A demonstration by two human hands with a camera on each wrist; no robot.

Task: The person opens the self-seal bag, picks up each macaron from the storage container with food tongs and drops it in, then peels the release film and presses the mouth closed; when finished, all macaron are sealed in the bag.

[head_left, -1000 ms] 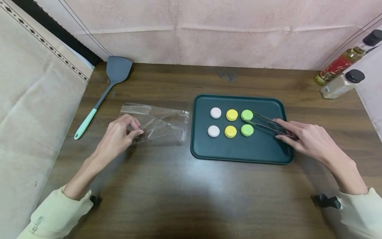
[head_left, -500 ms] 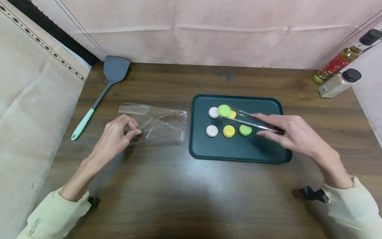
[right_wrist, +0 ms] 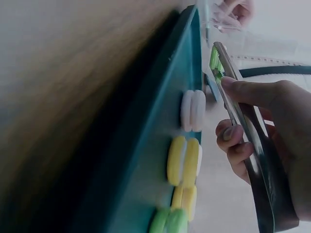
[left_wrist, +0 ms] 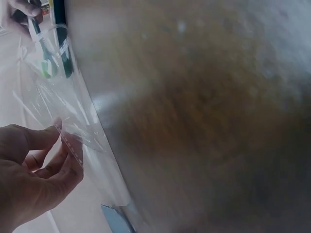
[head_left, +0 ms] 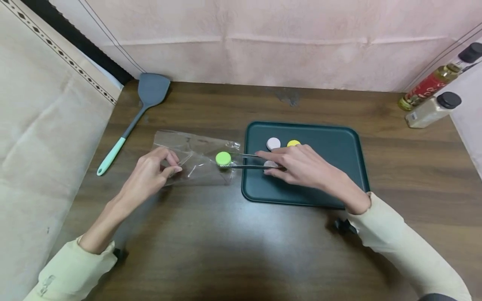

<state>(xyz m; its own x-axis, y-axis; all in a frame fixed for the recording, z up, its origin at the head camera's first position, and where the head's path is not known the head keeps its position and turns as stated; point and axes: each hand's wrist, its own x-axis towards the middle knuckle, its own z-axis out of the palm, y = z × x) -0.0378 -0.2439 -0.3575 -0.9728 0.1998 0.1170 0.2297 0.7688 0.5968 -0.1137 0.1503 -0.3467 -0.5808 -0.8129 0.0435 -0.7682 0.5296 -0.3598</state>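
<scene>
My left hand [head_left: 152, 171] pinches the near-left edge of a clear plastic bag [head_left: 196, 177] lying left of the tray. With my right hand [head_left: 306, 169] I hold metal tongs [head_left: 246, 167], whose tips grip a green macaron [head_left: 223, 159]. That macaron overlaps the bag in the head view. On the dark green tray [head_left: 301, 197] sit two white macarons, the back one [head_left: 273, 144] in plain sight. My right hand partly covers a yellow macaron [head_left: 293, 143]. In the right wrist view a front yellow macaron [right_wrist: 183, 160] and another green macaron [right_wrist: 167, 221] show on the tray.
A grey spatula [head_left: 153, 90] with a mint handle lies at the back left. At the back right stand an oil bottle [head_left: 427, 88] with a red label and a black-capped jar [head_left: 429, 112]. Pale cloth [head_left: 263, 62] hangs behind the wooden table [head_left: 226, 242].
The tongs have picked the back green macaron off the tray. My right hand has carried it left, over the white and yellow ones, to the bag. My left hand keeps its pinch.
</scene>
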